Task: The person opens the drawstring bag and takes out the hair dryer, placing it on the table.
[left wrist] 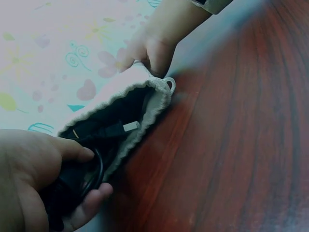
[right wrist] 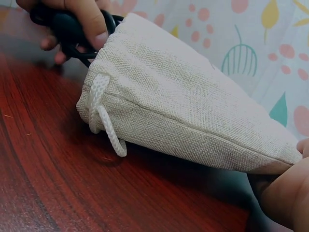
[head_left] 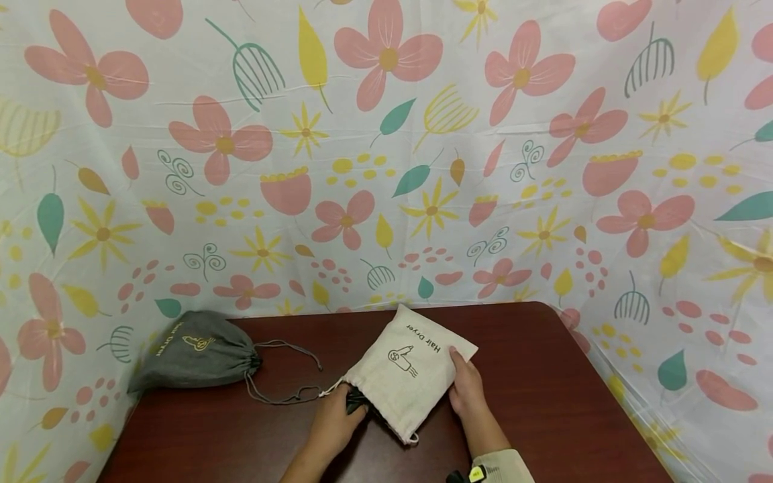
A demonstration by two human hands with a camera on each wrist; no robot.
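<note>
A cream drawstring bag [head_left: 417,392] printed "Hair Dryer" is held tilted above the table. My right hand [head_left: 468,389] grips it near its closed end, thumb on the printed face. At the mouth, my left hand [head_left: 332,426] holds a bundled black cable [right wrist: 72,29], its thumb and fingers curled around the coils. The left wrist view looks into the gaping mouth, where a black plug with a pale metal end [left wrist: 130,126] shows beside the cable. Deeper contents are hidden. A white cord loop [right wrist: 100,92] hangs from the rim.
On the table's left side lies a full-looking dark grey drawstring pouch [head_left: 211,369], also printed "Hair Dryer", its cords [head_left: 278,401] trailing toward the cream bag. The reddish-brown table [head_left: 561,402] meets a flower-patterned cloth [head_left: 362,168] behind and at both sides.
</note>
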